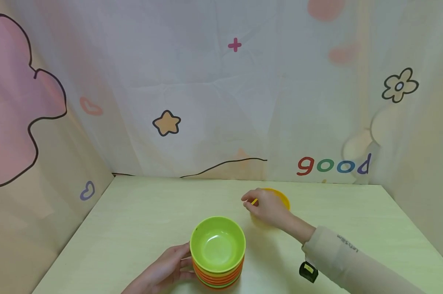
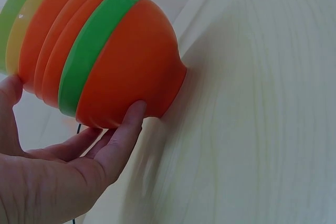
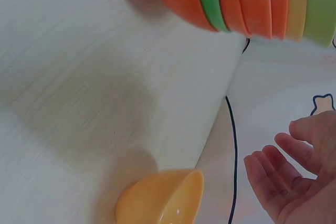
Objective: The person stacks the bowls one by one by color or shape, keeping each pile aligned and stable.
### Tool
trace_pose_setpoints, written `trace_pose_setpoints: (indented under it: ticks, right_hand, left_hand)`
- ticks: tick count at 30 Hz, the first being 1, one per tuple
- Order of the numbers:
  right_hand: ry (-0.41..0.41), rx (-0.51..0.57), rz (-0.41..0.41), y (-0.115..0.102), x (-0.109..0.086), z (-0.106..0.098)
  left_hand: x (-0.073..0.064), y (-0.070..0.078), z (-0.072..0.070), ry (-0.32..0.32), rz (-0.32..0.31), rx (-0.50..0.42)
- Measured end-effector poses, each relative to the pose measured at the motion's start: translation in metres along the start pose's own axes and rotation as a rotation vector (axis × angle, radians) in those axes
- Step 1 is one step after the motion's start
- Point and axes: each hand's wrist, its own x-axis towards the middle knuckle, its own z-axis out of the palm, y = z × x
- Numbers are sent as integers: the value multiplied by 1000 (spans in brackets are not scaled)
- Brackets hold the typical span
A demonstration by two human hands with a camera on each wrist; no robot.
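A stack of bowls [image 1: 218, 245] stands upright on the table, light green on top, then yellow, several orange, a green one and an orange one at the bottom. My left hand [image 1: 168, 265] touches the stack's left side. In the left wrist view, its thumb is at the upper bowls and a fingertip rests on the bottom orange bowl [image 2: 131, 61]. Farther back and to the right sits a separate yellow bowl [image 3: 152, 198]. My right hand [image 1: 267, 207] overlaps that bowl in the head view; the right wrist view shows it apart, fingers loosely bent, holding nothing.
The pale table [image 1: 140, 216] ends at a printed curtain [image 1: 206, 143] at the back, with more curtain along both sides. A small black object [image 1: 308, 272] shows just below the right sleeve [image 1: 346, 253].
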Motion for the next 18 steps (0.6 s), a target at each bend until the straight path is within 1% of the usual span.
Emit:
trace_pose_setpoints:
  ticks: [4,7,14,18]
  right_hand:
    - [26,-21,17,9,0,-3]
    - [23,-26,41,16,0,-4]
    - [-10,-65,147,34,3,-8]
    - [-13,-92,190,45,5,-12]
  left_hand:
    - [1,0,0,0,-10,-6]
    - [1,0,-1,-5,-10,-6]
    - [1,-1,-1,-26,-5,-18]
    - [1,-1,-2,-34,-6,-21]
